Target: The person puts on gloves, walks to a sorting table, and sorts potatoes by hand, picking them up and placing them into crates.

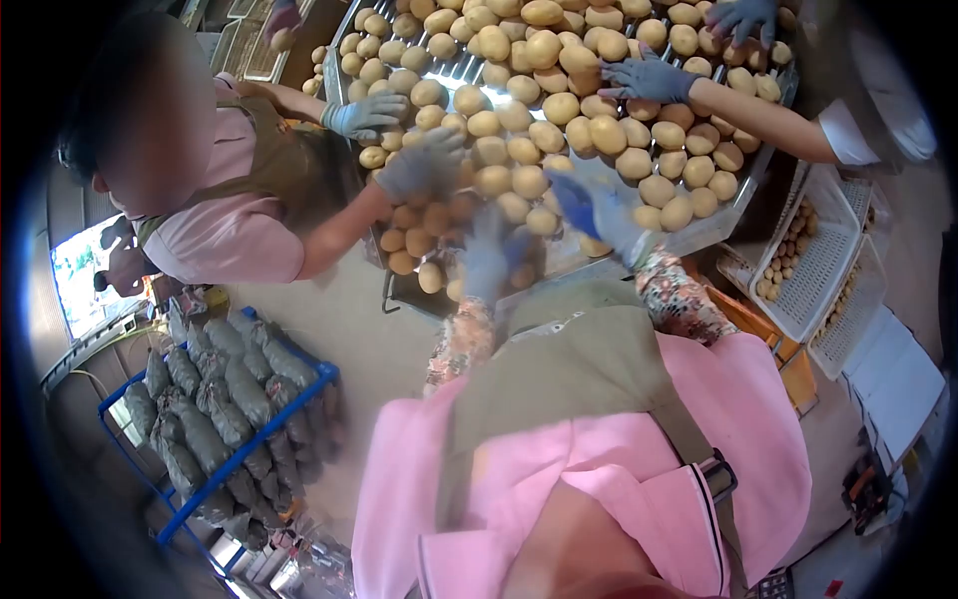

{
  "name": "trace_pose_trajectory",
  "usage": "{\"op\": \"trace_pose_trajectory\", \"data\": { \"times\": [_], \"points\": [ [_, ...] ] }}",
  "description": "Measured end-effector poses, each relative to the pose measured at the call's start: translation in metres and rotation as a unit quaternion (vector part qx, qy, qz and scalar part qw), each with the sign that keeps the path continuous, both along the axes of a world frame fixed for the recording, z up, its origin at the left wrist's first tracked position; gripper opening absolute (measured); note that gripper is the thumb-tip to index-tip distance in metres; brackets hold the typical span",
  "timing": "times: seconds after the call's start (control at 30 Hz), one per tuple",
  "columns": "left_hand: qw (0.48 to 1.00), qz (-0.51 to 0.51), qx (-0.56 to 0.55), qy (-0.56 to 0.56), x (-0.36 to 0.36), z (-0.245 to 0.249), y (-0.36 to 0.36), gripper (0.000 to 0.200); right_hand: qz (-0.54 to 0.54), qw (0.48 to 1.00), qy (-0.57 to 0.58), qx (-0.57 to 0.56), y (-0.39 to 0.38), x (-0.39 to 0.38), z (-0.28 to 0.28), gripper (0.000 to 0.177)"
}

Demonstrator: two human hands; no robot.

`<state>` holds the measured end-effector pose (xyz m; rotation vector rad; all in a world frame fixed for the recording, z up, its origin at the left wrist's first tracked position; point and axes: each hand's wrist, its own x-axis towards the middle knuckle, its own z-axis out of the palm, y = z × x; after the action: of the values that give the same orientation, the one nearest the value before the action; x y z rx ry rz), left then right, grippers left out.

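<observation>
Round yellow potatoes cover a metal sorting table with rollers in front of me. My left hand, in a grey and blue glove, is at the near edge among the potatoes. It is smeared by motion, so I cannot tell how its fingers are set. My right hand, in a glove with a blue palm, is stretched out over the table with fingers extended and apart. A few potatoes lie close beside its fingertips. Both my forearms wear flowered sleeve covers.
A co-worker at the left reaches both gloved hands over the potatoes. Another person's gloved hand rests on them from the right. White plastic crates holding potatoes stand at the right. A blue-framed cart with filled grey bags stands at the lower left.
</observation>
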<state>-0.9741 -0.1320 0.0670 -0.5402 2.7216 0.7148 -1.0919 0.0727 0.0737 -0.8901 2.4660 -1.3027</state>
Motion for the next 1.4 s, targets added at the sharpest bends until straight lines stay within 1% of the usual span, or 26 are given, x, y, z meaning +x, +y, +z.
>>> {"op": "trace_pose_trajectory", "data": {
  "times": [0.03,0.1,0.17,0.23,0.27,0.37,0.4,0.47,0.5,0.53,0.57,0.6,0.63,0.67,0.7,0.77,0.8,0.83,0.9,1.0,1.03,1.2,1.27,1.3,1.37,1.4],
  "points": [
    [1.0,0.006,-0.003,-0.006,0.006,0.009,0.005,0.072,-0.037,0.997,0.05,0.034,0.01,-0.015,0.007,0.042],
    [0.991,-0.078,-0.099,-0.051,0.024,0.025,0.013,0.076,-0.075,0.981,0.122,0.131,0.023,-0.034,0.011,0.041],
    [0.992,-0.036,-0.1,-0.069,0.039,0.025,0.011,0.08,-0.033,0.973,0.13,0.188,0.021,-0.027,0.007,0.041],
    [0.985,0.11,-0.091,-0.1,0.046,0.043,0.015,0.077,0.063,0.961,0.119,0.241,0.013,-0.006,0.007,0.043],
    [0.984,0.135,-0.083,-0.083,0.064,0.025,0.005,0.078,0.11,0.966,-0.015,0.232,0.005,0.001,0.012,0.045],
    [0.978,0.123,-0.123,-0.118,0.08,0.009,-0.003,0.078,0.194,0.955,-0.011,0.223,-0.027,0.007,0.022,0.042],
    [0.969,0.113,-0.112,-0.188,0.078,0.007,-0.007,0.086,0.221,0.95,-0.009,0.218,-0.038,0.006,0.019,0.041],
    [0.967,0.151,-0.075,-0.193,0.074,-0.008,-0.006,0.085,0.264,0.96,0.092,0.027,-0.066,0.009,-0.011,0.036],
    [0.964,0.185,-0.036,-0.189,0.068,-0.017,-0.005,0.085,0.292,0.948,0.021,-0.123,-0.08,-0.008,-0.002,0.031],
    [0.943,0.199,-0.035,-0.264,0.04,-0.004,0.003,0.083,0.35,0.932,-0.087,-0.043,-0.088,-0.046,0.053,0.032],
    [0.942,0.174,-0.045,-0.282,0.022,0.013,0.011,0.082,0.338,0.938,-0.067,-0.025,-0.098,-0.061,0.054,0.032],
    [0.961,0.199,-0.011,-0.191,0.037,-0.013,0.008,0.081,0.326,0.944,-0.047,-0.006,-0.109,-0.078,0.055,0.033],
    [0.966,0.215,0.004,-0.143,0.042,-0.023,0.006,0.081,0.239,0.965,0.097,-0.053,-0.123,-0.081,0.013,0.033],
    [0.969,0.228,0.02,-0.095,0.047,-0.033,0.004,0.081,0.206,0.977,0.042,0.035,-0.13,-0.1,0.02,0.036],
    [0.96,0.248,0.044,-0.125,0.037,-0.021,0.006,0.08,0.172,0.977,-0.012,0.125,-0.134,-0.116,0.029,0.039],
    [0.946,0.278,0.069,-0.153,0.037,-0.02,0.007,0.079,0.116,0.963,0.216,0.111,-0.111,-0.109,-0.024,0.042],
    [0.962,0.239,0.018,-0.134,0.044,-0.029,0.005,0.079,0.157,0.951,0.234,0.124,-0.098,-0.099,-0.032,0.047],
    [0.973,0.197,-0.032,-0.116,0.049,-0.034,0.004,0.08,0.164,0.95,0.235,0.121,-0.087,-0.088,-0.032,0.047],
    [0.967,0.214,-0.035,-0.134,0.042,-0.026,0.01,0.079,0.183,0.945,0.221,0.159,-0.069,-0.064,-0.028,0.046],
    [0.97,0.172,-0.139,-0.101,0.046,-0.034,0.014,0.076,0.179,0.949,0.187,0.179,-0.047,-0.02,-0.028,0.045],
    [0.97,0.176,-0.135,-0.096,0.05,-0.039,0.015,0.076,0.183,0.947,0.193,0.182,-0.04,-0.013,-0.025,0.045],
    [0.985,0.107,-0.102,-0.084,0.06,0.014,0.01,0.076,0.262,0.919,0.234,0.18,-0.007,-0.012,-0.015,0.044],
    [0.97,0.174,-0.092,-0.142,0.073,-0.001,-0.002,0.075,0.309,0.89,0.278,0.186,0.005,-0.028,0.002,0.04],
    [0.975,0.126,-0.113,-0.143,0.075,0.014,-0.007,0.073,0.315,0.885,0.284,0.19,0.005,-0.033,0.006,0.04],
    [0.985,0.099,-0.112,-0.089,0.093,0.011,-0.016,0.069,0.23,0.944,0.153,0.18,0.001,-0.037,0.011,0.038],
    [0.985,0.105,-0.106,-0.086,0.098,0.006,-0.017,0.069,0.236,0.941,0.157,0.184,-0.005,-0.036,0.013,0.038]
  ]
}}
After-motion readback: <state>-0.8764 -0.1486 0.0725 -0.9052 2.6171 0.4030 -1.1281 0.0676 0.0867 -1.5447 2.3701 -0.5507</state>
